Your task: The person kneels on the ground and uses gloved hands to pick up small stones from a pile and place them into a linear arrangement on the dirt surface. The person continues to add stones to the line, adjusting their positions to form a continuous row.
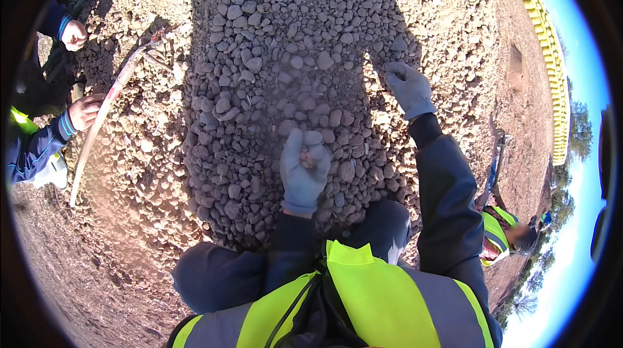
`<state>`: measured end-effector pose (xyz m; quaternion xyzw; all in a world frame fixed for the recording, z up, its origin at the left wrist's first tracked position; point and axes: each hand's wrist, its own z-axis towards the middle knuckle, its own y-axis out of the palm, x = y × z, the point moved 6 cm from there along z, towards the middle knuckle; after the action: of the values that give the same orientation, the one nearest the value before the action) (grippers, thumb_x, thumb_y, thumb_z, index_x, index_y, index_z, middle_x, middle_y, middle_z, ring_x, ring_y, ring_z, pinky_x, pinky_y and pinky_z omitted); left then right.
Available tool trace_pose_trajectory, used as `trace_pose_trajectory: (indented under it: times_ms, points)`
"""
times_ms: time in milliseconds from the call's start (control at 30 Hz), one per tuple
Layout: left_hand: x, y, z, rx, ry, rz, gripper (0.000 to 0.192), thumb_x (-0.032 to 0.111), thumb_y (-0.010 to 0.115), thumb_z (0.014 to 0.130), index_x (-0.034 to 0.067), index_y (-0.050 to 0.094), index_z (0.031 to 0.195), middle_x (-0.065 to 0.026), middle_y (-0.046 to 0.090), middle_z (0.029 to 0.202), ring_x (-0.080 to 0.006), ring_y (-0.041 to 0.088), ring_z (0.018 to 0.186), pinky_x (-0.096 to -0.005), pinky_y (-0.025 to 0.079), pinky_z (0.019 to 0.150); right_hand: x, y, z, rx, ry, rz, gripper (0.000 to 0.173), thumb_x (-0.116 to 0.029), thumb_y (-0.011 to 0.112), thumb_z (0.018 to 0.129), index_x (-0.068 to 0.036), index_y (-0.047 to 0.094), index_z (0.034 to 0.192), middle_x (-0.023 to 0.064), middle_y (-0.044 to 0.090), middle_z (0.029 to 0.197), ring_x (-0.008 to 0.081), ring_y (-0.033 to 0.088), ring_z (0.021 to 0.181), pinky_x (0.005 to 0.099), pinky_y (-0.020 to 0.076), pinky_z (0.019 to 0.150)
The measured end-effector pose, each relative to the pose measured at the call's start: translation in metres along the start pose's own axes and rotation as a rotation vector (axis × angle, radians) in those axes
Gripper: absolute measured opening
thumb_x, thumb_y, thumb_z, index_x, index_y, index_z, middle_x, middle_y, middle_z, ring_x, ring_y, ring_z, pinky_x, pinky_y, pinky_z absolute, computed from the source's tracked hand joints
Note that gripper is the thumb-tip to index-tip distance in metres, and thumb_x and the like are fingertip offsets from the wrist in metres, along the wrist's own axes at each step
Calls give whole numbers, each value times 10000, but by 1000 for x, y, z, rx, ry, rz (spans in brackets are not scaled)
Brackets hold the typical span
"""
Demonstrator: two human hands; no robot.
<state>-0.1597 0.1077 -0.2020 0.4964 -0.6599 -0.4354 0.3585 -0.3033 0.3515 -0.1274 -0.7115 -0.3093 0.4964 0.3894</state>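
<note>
My left hand [305, 170], in a pale grey work glove, is palm up with its fingers curled around a few small reddish pebbles [307, 157]. It is low over a bed of rounded stones [233, 114] lying in my shadow. To the right, my right hand [409, 87] wears the same kind of glove, its fingers bent in towards the thumb. Whether anything sits between those fingertips cannot be made out. A grey angular stone [398, 45] shows just beyond that hand. Both of my knees are bent at the edge of the stones.
On the left, another person's hand [86, 112] rests by a long pale handle [104, 107] with a reddish band; a second hand [74, 35] is farther up. At right, a person in a yellow safety vest [497, 233] is near a long-handled tool [499, 153]. Yellow barriers [540, 41] line the far side.
</note>
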Motion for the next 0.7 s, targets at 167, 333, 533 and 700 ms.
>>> trace_pose_trajectory:
  times_ms: [167,333,533,700]
  points:
    - [0,-1,0,-12,-7,-11,446,376,440,1087,-1,661,996,20,488,643,-113,404,524,-258,344,480,-25,15,2,11,-66,-286,380,-445,716,877,-143,748,1107,104,744,1045,288,695,1011,385,522,915]
    - [0,0,1,-29,15,3,448,370,442,1087,-11,667,1013,16,514,653,-110,421,531,-260,353,481,-29,32,9,-24,-78,-257,396,-466,667,910,-101,741,1044,149,736,1002,350,678,994,444,522,875]
    - [-1,-3,1,-25,-29,-46,434,377,468,1080,-5,669,1031,22,530,671,-98,476,581,-245,417,526,-39,21,-19,16,-54,-84,418,-441,647,963,-30,713,992,151,712,823,302,687,808,398,527,757]
    - [-2,-14,2,189,-42,-73,439,385,480,1074,-14,663,1088,-25,628,832,-107,573,715,-242,515,660,-90,34,-113,-318,-456,320,303,-315,695,956,-18,696,1016,116,696,837,238,683,749,349,540,712]
